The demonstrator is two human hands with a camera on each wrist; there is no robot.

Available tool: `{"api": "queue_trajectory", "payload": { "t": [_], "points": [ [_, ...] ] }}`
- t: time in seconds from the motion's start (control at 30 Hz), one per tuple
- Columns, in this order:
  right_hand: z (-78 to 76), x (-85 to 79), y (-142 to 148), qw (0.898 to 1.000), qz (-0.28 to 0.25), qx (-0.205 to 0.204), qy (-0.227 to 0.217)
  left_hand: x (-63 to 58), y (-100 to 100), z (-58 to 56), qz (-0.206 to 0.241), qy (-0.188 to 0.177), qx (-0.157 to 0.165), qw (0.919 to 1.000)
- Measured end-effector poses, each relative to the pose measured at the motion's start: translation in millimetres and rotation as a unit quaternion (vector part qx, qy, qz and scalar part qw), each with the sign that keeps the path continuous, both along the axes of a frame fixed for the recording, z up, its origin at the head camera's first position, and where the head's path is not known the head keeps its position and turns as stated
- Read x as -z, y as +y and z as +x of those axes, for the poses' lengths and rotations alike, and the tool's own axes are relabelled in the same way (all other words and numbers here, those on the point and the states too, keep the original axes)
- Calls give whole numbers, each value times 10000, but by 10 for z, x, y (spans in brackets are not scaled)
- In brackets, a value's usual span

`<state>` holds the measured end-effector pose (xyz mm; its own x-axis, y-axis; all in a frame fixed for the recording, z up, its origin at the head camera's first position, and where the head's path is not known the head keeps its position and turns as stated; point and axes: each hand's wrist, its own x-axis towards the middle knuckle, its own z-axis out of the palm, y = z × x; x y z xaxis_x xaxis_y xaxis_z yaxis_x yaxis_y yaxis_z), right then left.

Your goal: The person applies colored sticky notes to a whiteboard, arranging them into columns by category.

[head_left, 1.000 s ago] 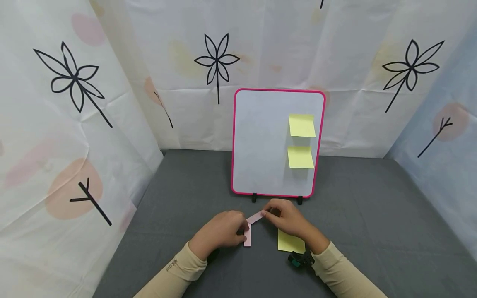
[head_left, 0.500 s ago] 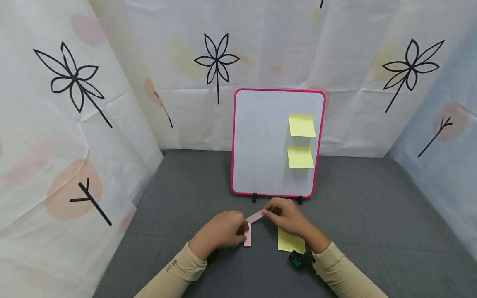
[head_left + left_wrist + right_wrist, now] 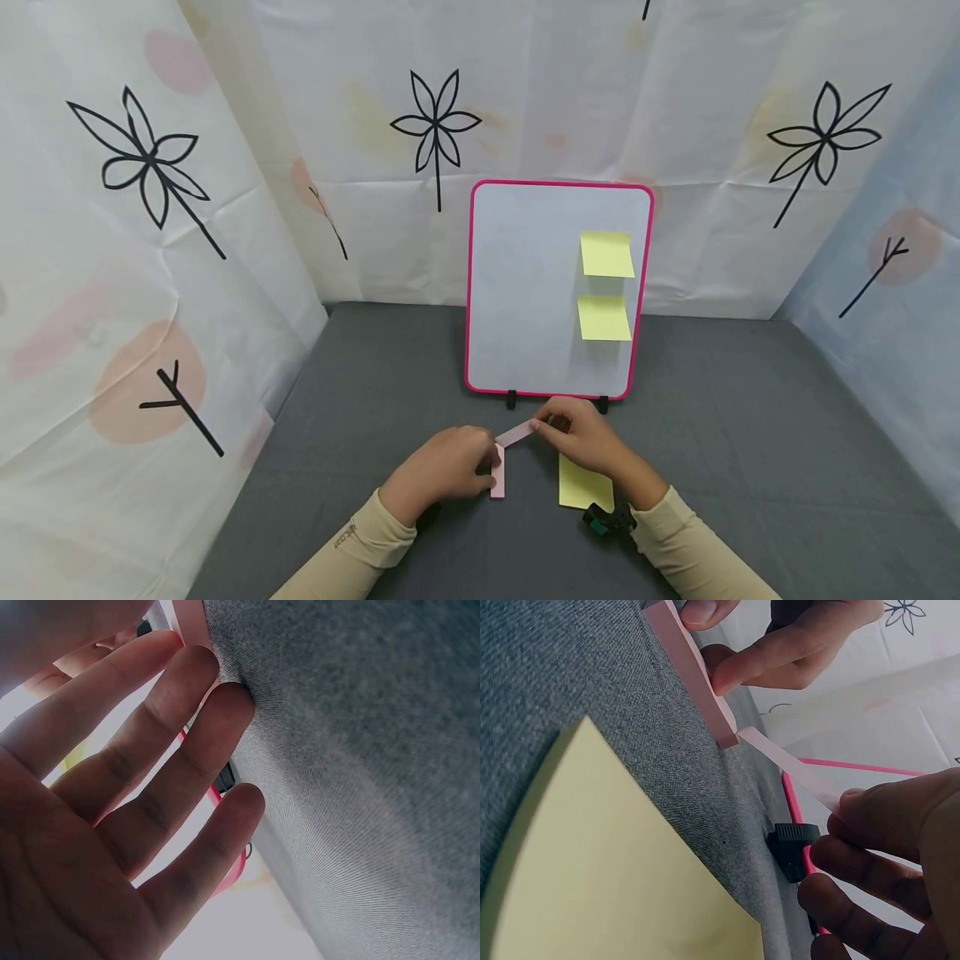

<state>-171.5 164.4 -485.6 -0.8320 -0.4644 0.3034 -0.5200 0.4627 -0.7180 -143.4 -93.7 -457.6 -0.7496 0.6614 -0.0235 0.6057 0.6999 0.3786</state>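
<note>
Two hands on a small pink pad [image 3: 498, 485] here, sitting near the middle of the grey worktop [image 3: 720, 433]. The left hand [image 3: 446, 467] has it from the left side, grip closed with thumb and forefinger on the pad, and the wrist view shows the other fingers pretty straight. The right hand's [image 3: 581, 437] grip is pinching the free end of a pink strip [image 3: 515, 433], thumb against finger; the strip's other end meets the far end of the pad, slanting off to the right.

As for clutter: a yellow pad [image 3: 581, 487] lies just right of the pink one, partly covered by the right hand and wrist, with a black wrist gadget [image 3: 606, 522] beside its near edge. Right behind all that, a pink-framed whiteboard [image 3: 525, 292] stands on black feet [image 3: 512, 400], and the right hand blocks part of one. Upper [image 3: 607, 253] and lower [image 3: 604, 318] yellow notes hang on its right side. Flowery cloth [image 3: 375, 242] closes off the far side.
</note>
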Motion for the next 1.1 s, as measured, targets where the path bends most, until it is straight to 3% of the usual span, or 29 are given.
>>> {"api": "queue_trajectory", "payload": {
  "t": [0.63, 0.83, 1.0, 1.1],
  "points": [
    [-21, -89, 70, 9999, 27, 63, 115, 1, -8, -10, -43, 68, 117, 9999],
    [3, -140, 81, 9998, -14, 96, 166, 60, -17, 15, -37, 110, 101, 9999],
    [-19, -170, 82, 9978, -150, 43, 645, 79, -29, 42, -15, 24, 35, 10000],
    [-68, -278, 73, 9943, -301, 130, 1012, 55, -22, 11, 16, -5, 8, 10000]
  ]
}}
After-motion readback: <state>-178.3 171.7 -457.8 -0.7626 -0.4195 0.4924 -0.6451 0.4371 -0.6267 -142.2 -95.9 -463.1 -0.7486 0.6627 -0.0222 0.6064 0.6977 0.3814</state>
